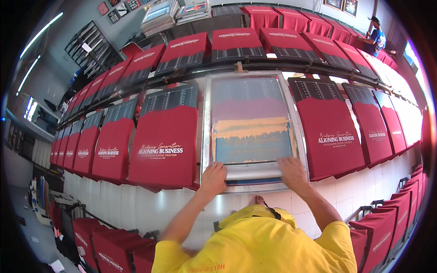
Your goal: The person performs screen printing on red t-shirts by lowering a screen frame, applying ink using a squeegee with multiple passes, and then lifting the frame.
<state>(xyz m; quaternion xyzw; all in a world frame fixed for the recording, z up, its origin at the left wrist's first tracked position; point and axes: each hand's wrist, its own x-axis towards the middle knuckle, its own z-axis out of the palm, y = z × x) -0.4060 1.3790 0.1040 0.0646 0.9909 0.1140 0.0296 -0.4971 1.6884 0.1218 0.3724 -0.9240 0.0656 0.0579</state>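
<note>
A silk-screen frame [207, 118] with a pale metal rim lies in front of me, over a red shirt on a black board. Peach-coloured ink [248, 128] streaks across its mesh, above a blue-grey band. Near the frame's close end, a wide silver squeegee [253, 172] spans the mesh. My left hand [214, 177] is closed round its left end. At the opposite end my right hand [292, 174] grips it, slightly blurred. The blade's lower edge and the cloth directly under it are hidden.
Red printed shirts on boards, such as this left one [161, 136] and this right one [330, 136], flank the frame. More rows stand beyond and behind me. Stacked screens [159, 17] sit at the back, near a rack [86, 48]. A person [378, 38] stands far right.
</note>
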